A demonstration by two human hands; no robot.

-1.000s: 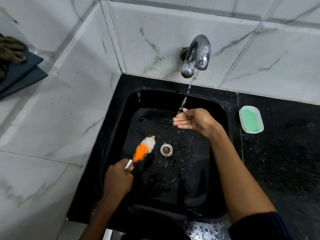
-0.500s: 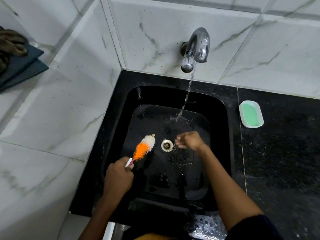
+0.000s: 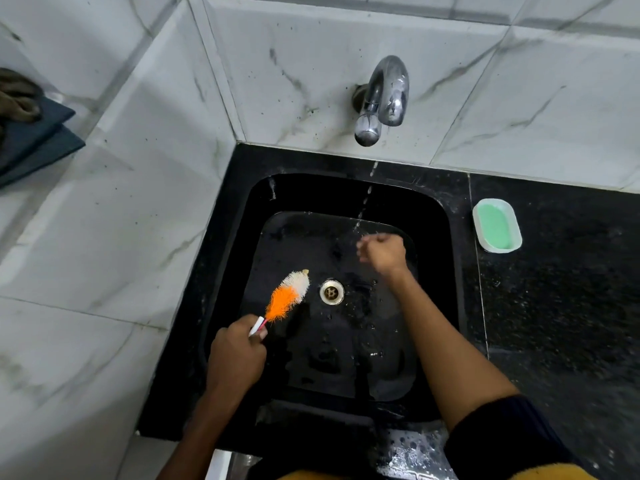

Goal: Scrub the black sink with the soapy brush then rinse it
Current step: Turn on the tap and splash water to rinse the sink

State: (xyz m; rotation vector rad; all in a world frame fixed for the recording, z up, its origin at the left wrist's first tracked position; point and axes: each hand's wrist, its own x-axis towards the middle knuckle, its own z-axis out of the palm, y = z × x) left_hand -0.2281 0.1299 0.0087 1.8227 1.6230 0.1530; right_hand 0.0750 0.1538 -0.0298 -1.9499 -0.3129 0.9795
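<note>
I judge this the rinse step: a thin trickle falls from the tap into the black sink, and my right hand sits low at the basin's far side beneath it, fingers curled and blurred, holding nothing I can make out. My left hand grips the brush by its handle, bristles hovering just left of the drain. Next I should sweep water across the wet basin floor. On the tabletop, the soap dish holds green soap.
</note>
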